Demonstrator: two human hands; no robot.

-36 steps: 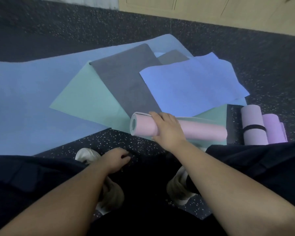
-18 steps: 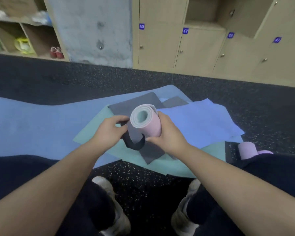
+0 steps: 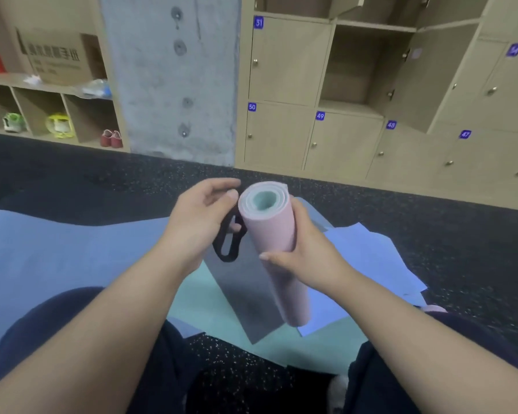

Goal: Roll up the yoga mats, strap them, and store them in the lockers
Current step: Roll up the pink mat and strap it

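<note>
Rolled pink mat (image 3: 274,243), head view: held tilted in the air above flat mats (image 3: 243,297) on the floor, open end up. Right hand (image 3: 304,258) grip is clamped around its middle. Left hand (image 3: 198,222) pinches a black strap loop (image 3: 226,249) just beside the roll. Lockers (image 3: 341,138) stand beyond.

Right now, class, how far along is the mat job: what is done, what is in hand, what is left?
Done: the pink mat is rolled. In hand: the right hand grips the roll, while the left hand holds a black strap beside its top end, not yet around it. Left: strapping it, rolling the flat mats on the floor, and storing them in the lockers; one locker stands open.
</note>
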